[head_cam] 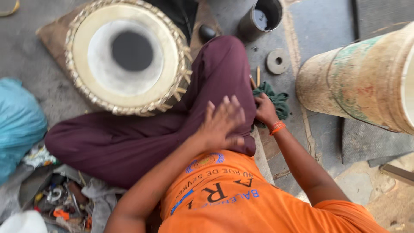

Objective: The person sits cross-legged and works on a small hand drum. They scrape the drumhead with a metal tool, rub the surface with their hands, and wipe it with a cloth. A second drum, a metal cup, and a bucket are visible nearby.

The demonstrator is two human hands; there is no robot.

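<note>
My left hand (222,123) lies flat on my right knee, fingers spread, holding nothing; it is a little blurred. My right hand (265,110), with an orange band at the wrist, grips a crumpled green cloth (278,100) on the floor just beside that knee. I sit cross-legged in maroon trousers (142,138) and an orange shirt. A round drum (129,56) with a pale skin, a black centre patch and a braided rim stands by my left leg, apart from both hands.
A large worn drum shell (362,82) lies on its side at the right. A dark tin (263,17), a metal ring (277,60) and two thin sticks (258,75) lie beyond the cloth. A blue bag (17,121) and cluttered small tools (60,198) are at the left.
</note>
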